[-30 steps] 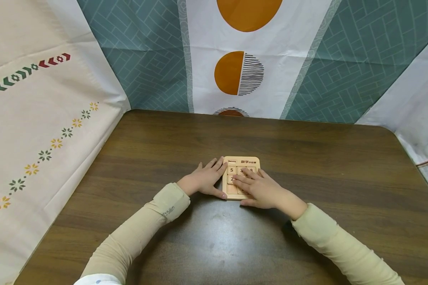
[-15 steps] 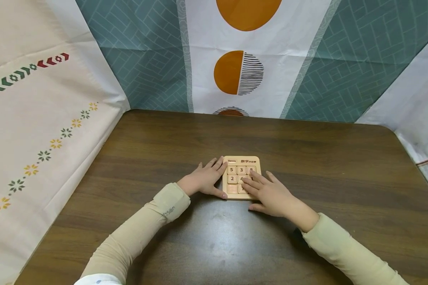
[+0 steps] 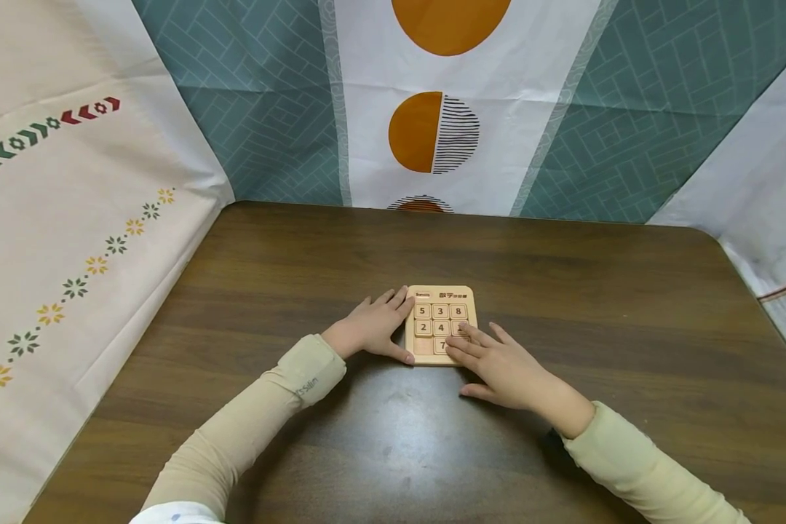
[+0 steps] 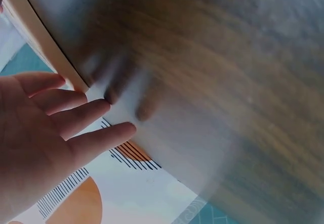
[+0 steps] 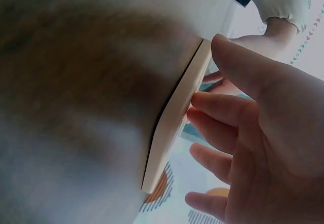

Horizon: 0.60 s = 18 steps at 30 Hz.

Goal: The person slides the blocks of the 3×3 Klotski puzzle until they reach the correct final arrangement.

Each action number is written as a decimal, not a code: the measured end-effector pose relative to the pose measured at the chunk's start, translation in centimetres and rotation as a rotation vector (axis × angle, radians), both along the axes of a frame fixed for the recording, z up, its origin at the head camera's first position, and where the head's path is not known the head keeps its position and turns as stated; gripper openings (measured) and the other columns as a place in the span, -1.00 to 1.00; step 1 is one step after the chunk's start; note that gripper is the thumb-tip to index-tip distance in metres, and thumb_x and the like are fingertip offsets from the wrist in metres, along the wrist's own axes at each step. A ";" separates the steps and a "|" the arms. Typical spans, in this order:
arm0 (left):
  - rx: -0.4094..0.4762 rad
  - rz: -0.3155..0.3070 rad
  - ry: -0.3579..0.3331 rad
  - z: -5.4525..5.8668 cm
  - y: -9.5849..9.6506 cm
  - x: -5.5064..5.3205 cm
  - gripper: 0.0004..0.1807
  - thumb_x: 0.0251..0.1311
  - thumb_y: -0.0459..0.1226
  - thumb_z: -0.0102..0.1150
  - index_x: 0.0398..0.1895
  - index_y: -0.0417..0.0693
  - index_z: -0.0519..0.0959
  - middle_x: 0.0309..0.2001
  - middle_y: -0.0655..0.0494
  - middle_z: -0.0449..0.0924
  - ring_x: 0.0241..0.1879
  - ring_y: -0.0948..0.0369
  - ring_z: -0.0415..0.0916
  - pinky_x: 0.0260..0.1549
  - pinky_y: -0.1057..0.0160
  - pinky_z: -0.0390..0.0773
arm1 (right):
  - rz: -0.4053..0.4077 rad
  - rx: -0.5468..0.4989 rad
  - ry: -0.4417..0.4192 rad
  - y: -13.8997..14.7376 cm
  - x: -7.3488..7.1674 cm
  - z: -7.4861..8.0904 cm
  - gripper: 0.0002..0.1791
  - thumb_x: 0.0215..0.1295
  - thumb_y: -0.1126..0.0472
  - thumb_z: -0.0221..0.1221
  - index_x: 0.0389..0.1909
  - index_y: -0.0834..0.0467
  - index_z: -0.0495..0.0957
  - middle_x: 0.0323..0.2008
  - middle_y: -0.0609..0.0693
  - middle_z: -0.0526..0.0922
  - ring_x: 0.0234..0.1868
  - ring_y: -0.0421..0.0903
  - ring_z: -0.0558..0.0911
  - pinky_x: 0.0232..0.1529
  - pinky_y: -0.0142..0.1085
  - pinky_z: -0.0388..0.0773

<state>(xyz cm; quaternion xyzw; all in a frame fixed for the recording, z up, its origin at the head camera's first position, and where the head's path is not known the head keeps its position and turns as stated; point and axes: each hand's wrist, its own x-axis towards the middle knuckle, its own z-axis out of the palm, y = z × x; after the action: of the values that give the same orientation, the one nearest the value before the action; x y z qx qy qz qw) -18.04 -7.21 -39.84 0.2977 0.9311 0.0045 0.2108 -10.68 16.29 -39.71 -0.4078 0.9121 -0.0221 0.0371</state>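
Note:
A wooden sliding number puzzle [image 3: 424, 347] lies flat on the table in the head view. Tiles 5, 3, 8, 2, 4 and 7 can be read, and the lower-left slot holds no tile. My left hand [image 3: 375, 325] rests along the puzzle's left side with its fingers extended and thumb at the bottom corner. Over the lower-right tiles [image 3: 458, 327] reach the fingertips of my right hand [image 3: 507, 370], partly hiding them; its thumb lies off the board. In the right wrist view the puzzle's edge [image 5: 174, 110] is beside loosely bent fingers, which grip nothing.
The brown wooden table [image 3: 301, 247] extends around the puzzle on all sides. Behind it hangs a teal and white patterned cloth [image 3: 275, 109]. A cream cloth with flower motifs [image 3: 39, 240] borders the left side.
My right hand has drawn back toward the lower right, uncovering the 3, 8, 4 and 7 tiles. The left hand stays in place at the board's side. No tile has visibly shifted.

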 end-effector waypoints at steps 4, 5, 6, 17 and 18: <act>0.012 0.004 0.042 0.0 -0.1 -0.1 0.27 -0.23 0.40 0.12 0.43 -0.15 -0.13 0.42 -0.08 -0.23 0.37 -0.02 -0.15 0.17 -0.18 0.03 | 0.004 -0.013 -0.001 -0.1 0.0 -0.1 -0.30 0.13 -0.14 0.16 0.21 0.19 0.37 0.25 0.05 0.33 0.32 0.10 0.15 0.16 0.19 0.06; 0.016 0.007 0.052 -0.1 -0.2 -0.1 0.28 -0.25 0.41 0.12 0.43 -0.15 -0.13 0.42 -0.08 -0.23 0.37 -0.02 -0.16 0.18 -0.18 0.02 | 0.004 -0.015 -0.003 -0.1 0.0 -0.1 -0.30 0.14 -0.14 0.16 0.22 0.19 0.37 0.25 0.05 0.33 0.32 0.09 0.14 0.16 0.19 0.07; 0.016 0.008 0.061 -0.1 -0.3 -0.1 0.30 -0.26 0.42 0.12 0.43 -0.15 -0.14 0.42 -0.07 -0.23 0.37 -0.02 -0.17 0.18 -0.18 0.01 | 0.005 -0.018 -0.005 0.0 -0.1 -0.1 -0.30 0.14 -0.15 0.16 0.22 0.18 0.37 0.25 0.04 0.32 0.32 0.09 0.14 0.16 0.19 0.07; 0.061 0.010 0.009 -0.7 -0.7 -0.5 0.29 -0.24 0.41 0.12 0.44 -0.10 -0.18 0.43 -0.01 -0.28 0.39 0.02 -0.26 0.16 -0.24 -0.02 | 0.005 -0.036 -0.028 -0.1 -0.1 -0.2 -0.30 0.14 -0.12 0.17 0.23 0.19 0.35 0.26 0.05 0.31 0.33 0.11 0.13 0.16 0.19 0.07; 0.064 0.010 0.006 -0.7 -0.7 -0.5 0.28 -0.24 0.40 0.12 0.43 -0.11 -0.18 0.43 -0.01 -0.28 0.39 0.01 -0.26 0.16 -0.24 -0.02 | 0.007 -0.035 -0.030 -0.1 -0.1 -0.2 -0.30 0.14 -0.12 0.17 0.24 0.19 0.34 0.26 0.05 0.31 0.33 0.11 0.13 0.16 0.19 0.07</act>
<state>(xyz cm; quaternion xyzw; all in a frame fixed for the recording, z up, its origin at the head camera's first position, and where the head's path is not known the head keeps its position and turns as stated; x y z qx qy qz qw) -18.49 -7.87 -40.58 0.2995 0.9326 0.0343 0.1982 -10.82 16.18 -39.95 -0.4110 0.9095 -0.0439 0.0439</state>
